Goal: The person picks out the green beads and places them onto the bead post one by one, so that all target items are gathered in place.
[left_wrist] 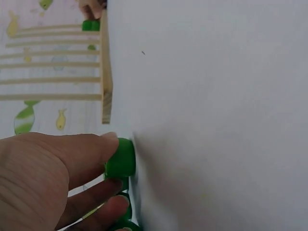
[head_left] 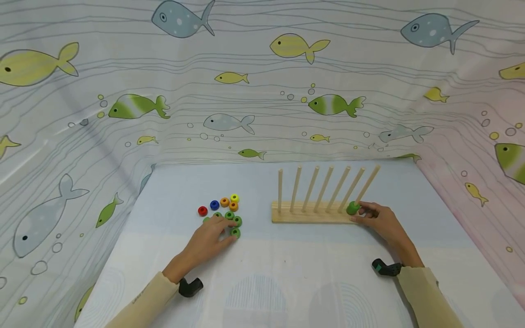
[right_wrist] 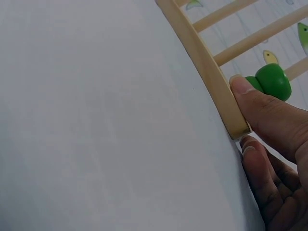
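Observation:
A wooden peg rack (head_left: 313,218) with several upright pegs stands right of centre. Green beads (right_wrist: 273,83) sit low on its rightmost peg. My right hand (head_left: 379,221) holds the base at that end, its thumb on the edge beside the beads and its other fingers curled by the base's end. On the left, my left hand (head_left: 207,239) reaches over a group of loose green beads (head_left: 229,215). Between its thumb and index finger it pinches the nearest green bead (left_wrist: 121,158), which rests on the table. The other fingers touch beads behind, partly hiding them.
Behind the green beads lie a red bead (head_left: 203,211), a blue bead (head_left: 214,205), orange beads (head_left: 224,202) and a yellow bead (head_left: 234,197). The pale table (head_left: 287,273) meets a fish-patterned curtain (head_left: 262,100) at the back and sides.

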The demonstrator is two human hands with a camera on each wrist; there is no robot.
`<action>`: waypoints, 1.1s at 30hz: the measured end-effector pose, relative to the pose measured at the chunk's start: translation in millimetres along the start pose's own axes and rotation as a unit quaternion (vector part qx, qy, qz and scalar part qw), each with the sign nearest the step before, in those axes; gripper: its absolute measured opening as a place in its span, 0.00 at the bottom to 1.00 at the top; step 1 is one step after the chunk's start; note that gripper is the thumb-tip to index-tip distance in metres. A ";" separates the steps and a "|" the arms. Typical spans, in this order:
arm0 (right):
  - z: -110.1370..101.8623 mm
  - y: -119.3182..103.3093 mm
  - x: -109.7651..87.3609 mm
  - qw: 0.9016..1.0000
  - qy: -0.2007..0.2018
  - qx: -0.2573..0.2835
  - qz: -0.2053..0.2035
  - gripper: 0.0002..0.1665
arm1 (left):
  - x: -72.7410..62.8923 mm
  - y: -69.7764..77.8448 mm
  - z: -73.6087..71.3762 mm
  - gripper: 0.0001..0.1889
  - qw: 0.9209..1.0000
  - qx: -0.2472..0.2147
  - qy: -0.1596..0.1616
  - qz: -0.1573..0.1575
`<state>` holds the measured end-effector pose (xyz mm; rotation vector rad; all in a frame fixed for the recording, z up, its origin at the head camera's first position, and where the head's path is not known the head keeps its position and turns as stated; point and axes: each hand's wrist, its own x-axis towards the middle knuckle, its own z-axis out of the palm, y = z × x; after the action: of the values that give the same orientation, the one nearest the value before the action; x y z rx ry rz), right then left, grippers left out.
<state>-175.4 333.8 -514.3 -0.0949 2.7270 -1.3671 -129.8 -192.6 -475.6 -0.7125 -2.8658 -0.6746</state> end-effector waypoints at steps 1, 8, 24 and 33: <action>-0.1 0.6 -0.2 1.000 0.000 0.002 0.000 0.44 | 0.0 0.7 0.3 0.19 1.000 0.003 -0.003 0.000; 0.9 2.2 0.4 1.000 -0.001 0.009 -0.001 0.44 | -0.3 1.0 2.8 0.20 0.999 0.011 -0.026 -0.020; -1.1 0.3 -0.4 1.000 -0.001 0.000 0.004 0.44 | 0.7 4.0 2.9 0.17 0.998 -0.019 -0.028 -0.047; 0.3 -1.0 -1.2 1.000 -0.003 -0.013 0.009 0.45 | -1.8 3.9 -1.7 0.18 0.999 -0.024 -0.005 -0.045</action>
<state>-174.1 333.1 -513.6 -0.0768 2.7334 -1.3255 -126.3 -191.0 -472.9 -0.5976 -2.9144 -0.7553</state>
